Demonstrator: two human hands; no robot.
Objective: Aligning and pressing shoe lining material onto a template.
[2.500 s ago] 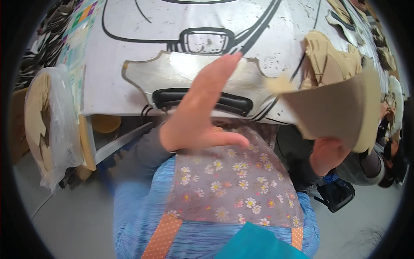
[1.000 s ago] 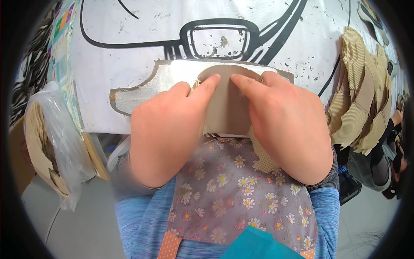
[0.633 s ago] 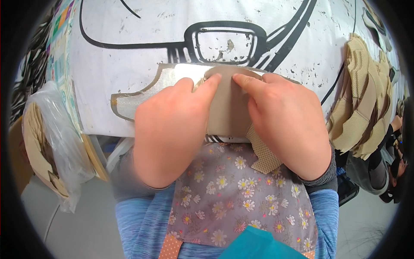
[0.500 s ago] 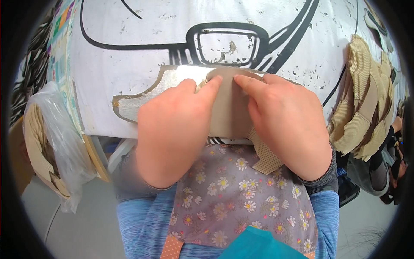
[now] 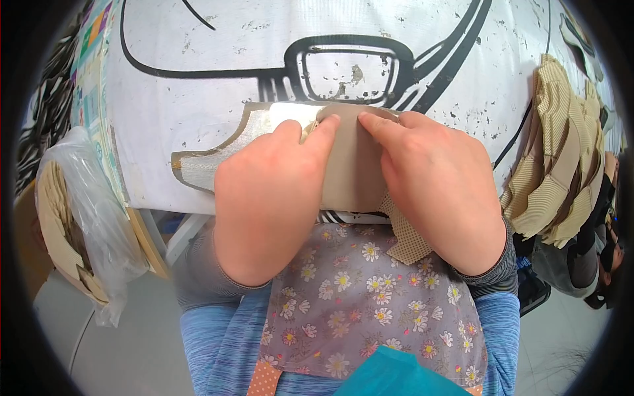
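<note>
At the near edge of the worktop (image 5: 198, 39) lies a plate (image 5: 200, 170), with a cloth piece (image 5: 350, 171) across it between left hand (image 5: 267, 201) and right hand (image 5: 439, 188). A cloth pile (image 5: 551, 165) is to the right; left of the worktop, a bag (image 5: 105, 211) partly covers cut pieces (image 5: 56, 228). Before the plate is an apron (image 5: 363, 297).
</note>
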